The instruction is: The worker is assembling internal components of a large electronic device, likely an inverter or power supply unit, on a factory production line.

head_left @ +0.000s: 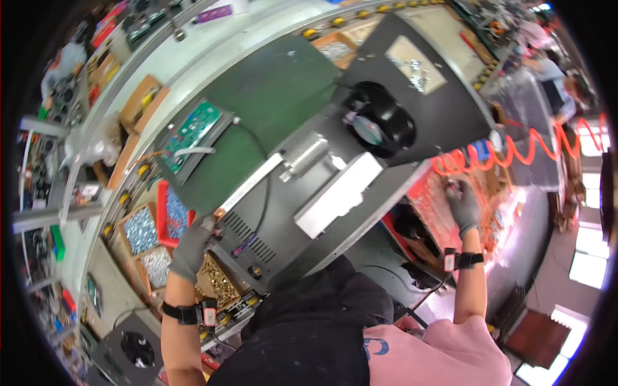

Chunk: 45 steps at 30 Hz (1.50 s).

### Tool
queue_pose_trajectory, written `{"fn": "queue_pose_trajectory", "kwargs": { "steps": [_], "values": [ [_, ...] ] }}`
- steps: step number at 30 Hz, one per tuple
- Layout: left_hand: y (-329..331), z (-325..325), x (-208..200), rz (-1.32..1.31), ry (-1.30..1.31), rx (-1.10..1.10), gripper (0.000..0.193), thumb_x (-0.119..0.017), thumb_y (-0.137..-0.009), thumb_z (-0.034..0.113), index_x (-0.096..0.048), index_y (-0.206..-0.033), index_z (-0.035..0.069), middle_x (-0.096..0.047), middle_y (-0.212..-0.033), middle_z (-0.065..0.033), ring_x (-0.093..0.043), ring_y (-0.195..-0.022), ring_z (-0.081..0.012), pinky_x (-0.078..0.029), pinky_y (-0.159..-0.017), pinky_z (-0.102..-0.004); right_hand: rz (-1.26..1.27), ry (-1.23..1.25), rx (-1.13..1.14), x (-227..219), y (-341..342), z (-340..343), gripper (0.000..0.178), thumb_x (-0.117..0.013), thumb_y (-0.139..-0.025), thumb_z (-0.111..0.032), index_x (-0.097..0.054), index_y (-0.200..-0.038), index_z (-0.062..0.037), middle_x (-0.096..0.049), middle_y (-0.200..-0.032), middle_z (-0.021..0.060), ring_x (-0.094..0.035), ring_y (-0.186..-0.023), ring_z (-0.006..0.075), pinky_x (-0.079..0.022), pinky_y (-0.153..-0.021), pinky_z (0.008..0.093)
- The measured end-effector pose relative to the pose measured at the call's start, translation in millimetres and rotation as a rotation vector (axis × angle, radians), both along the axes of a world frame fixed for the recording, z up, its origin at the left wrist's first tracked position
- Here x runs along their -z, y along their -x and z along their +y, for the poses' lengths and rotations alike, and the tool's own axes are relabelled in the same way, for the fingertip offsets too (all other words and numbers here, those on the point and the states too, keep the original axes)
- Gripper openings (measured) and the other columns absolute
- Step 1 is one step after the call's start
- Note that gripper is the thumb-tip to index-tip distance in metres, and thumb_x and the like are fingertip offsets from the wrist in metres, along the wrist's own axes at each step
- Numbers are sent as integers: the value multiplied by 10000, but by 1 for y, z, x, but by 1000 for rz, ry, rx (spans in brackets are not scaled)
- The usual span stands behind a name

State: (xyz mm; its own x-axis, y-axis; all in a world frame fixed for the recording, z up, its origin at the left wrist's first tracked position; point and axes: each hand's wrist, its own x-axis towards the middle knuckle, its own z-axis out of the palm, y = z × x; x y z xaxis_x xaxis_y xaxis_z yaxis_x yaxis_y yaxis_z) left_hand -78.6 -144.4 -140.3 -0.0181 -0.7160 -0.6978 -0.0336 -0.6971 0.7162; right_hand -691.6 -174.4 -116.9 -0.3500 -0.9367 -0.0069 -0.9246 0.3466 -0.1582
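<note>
My left hand [190,252], in a grey glove, is at the left end of a dark metal chassis panel [283,248]. Its fingers are bent together at the panel's edge, beside a slotted vent [248,235]; what they hold, if anything, is too small to name. Away to the right, my gloved right hand [463,206] is over a red work surface [431,199] strewn with small parts, its fingers curled around something I cannot make out. On the panel sit a silver ribbed cylinder [306,154], a white metal box [338,196] and a round black fan housing [380,119].
A green circuit board [196,128] lies on the green mat [277,83]. Near my left hand stand bins of blue screws [140,230], silver screws [156,267] and brass fittings [215,282]. An orange coiled hose [534,145] hangs at right. Other people [557,83] work beyond.
</note>
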Motion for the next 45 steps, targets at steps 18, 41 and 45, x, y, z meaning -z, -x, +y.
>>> {"fn": "queue_pose_trajectory", "kwargs": {
  "steps": [18,41,45],
  "values": [
    [0,1,-15,-224,147,174,647,-441,-912,592,-554,-1174,12,-570,-875,-36,-479,-766,-100,-407,-672,-240,-1484,351,165,-29,-55,40,528,-551,-896,-469,-488,-1264,-96,-558,-977,29,-522,-834,138,-429,-746,275],
    [-2,10,6,-521,330,221,314,-378,-973,273,-565,-1096,52,-550,-1180,-213,-494,-1108,-403,-404,-962,-432,-1706,91,-977,-68,-488,-47,368,-634,-797,-73,-471,-1121,-14,-614,-977,143,-627,-919,237,-526,-791,364],
    [0,8,10,-535,330,138,307,-374,-970,265,-591,-1045,61,-583,-1137,-180,-512,-1088,-380,-422,-942,-440,-1708,57,-989,-68,-489,-45,336,-589,-796,18,-472,-1108,-23,-607,-981,132,-624,-907,211,-524,-785,339]
  ]
}}
